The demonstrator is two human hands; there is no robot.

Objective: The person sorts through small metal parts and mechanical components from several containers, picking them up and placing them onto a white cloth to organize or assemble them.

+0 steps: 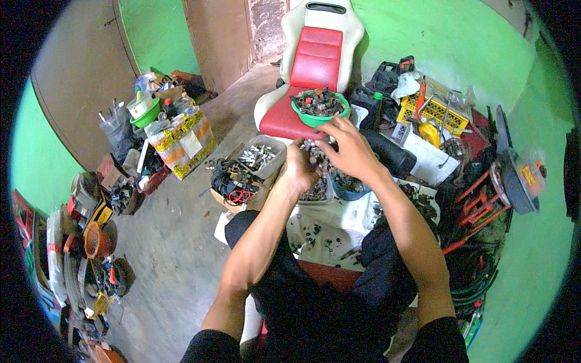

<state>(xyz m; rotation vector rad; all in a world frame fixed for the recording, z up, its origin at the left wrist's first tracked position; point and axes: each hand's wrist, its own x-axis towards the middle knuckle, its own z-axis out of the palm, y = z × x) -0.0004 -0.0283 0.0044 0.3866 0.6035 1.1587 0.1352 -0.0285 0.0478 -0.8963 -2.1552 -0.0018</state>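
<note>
My left hand (301, 168) is cupped and turned inward, holding a cluster of small metal parts (319, 156). My right hand (346, 151) hangs just over it, fingers curved and apart, near the rim of a green bowl (316, 120) of assorted rusty pieces on the red and white seat (315, 57). Below my hands are a clear container of small parts (315, 195) and a blue tub (354, 192), both partly hidden. To the left sit a plastic bin of silver pieces (255, 157) and a box with dark cables and a red loop (232, 184).
A white sheet (321, 221) with scattered small parts lies before my knees. Cluttered tools, bottles and a taped box (184, 145) line the left; a yellow crate (433, 112), red metal frame (478, 206) and hoses (472, 284) crowd the right, along green walls (448, 42).
</note>
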